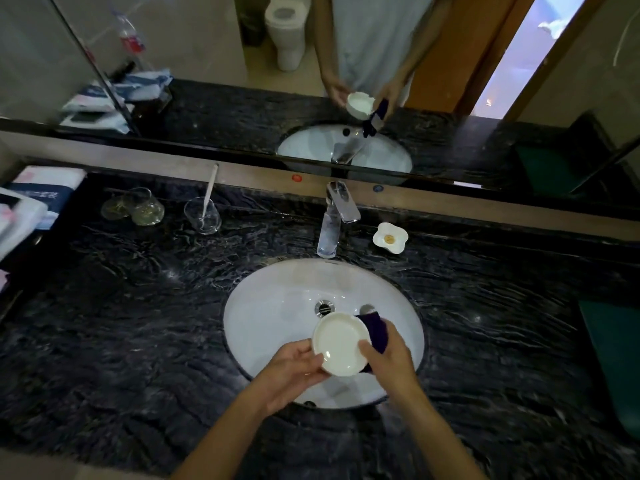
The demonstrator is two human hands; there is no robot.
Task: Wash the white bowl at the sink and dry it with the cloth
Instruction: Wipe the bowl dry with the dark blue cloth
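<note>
Left hand [294,367]: grips the near-left rim of the white bowl [341,344], thumb on the rim, fingers under it.
Right hand [389,355]: clenched around the dark cloth [375,329], pressing it to the bowl's right side, thumb over the rim.
White bowl: held above the sink [270,317], tilted, hollow facing up toward the camera, over the near-right part of the basin.
Dark cloth: bunched between right palm and bowl wall, one fold sticking up past the far rim, another showing beneath the bowl.
Sink: white oval basin set into the dark marbled counter [138,323], drain [324,307] just beyond the bowl.
Faucet [334,220]: chrome, upright behind the basin; running or not, cannot tell.
Soap dish [390,237]: white, flower-shaped, right of the faucet, something small and yellowish in its middle.
Glass tumbler [202,214]: left of the faucet, holding a white toothbrush [210,190] that leans against the wall ledge.
Two glasses [133,207]: clear, lying on their sides farther left.
Packets [31,199]: white and blue, stacked at the far left edge.
Mirror [207,57]: above the counter, reflecting hands, bowl and cloth.
</note>
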